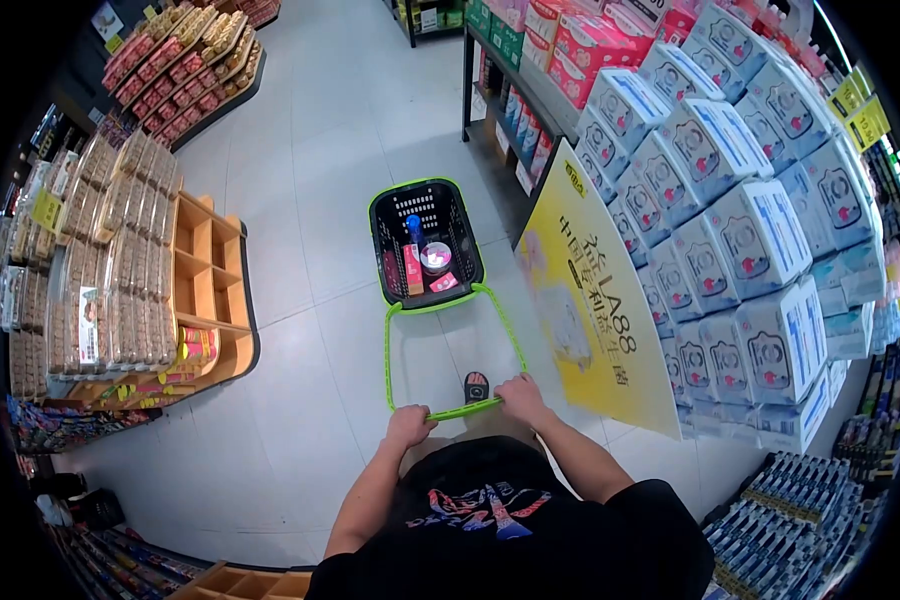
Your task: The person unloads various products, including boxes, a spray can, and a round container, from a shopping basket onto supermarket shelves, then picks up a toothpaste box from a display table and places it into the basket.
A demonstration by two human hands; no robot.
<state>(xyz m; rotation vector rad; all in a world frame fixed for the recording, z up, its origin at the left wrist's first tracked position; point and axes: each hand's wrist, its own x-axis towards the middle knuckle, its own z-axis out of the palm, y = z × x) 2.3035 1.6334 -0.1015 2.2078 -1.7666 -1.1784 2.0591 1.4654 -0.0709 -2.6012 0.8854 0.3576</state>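
Observation:
Both hands grip the green handle [460, 411] of a black basket [380, 245] with a green rim. My left hand [410, 426] is closed round the handle's left end, and my right hand [519, 397] round its right end. The basket stands on the floor ahead of me. Inside it lie a blue bottle [414, 229], a round tub with a whitish lid [435, 258], a tall pink-and-white box [414, 270] and a small pink packet [443, 283].
To the right, stacked pale-blue packages [740, 250] rise behind a yellow sign [590, 320]. At left stands a wooden shelf [210, 270] with packed food trays [110, 260]. Another curved display [185, 70] is at the upper left. Tiled floor [310, 200] runs between them.

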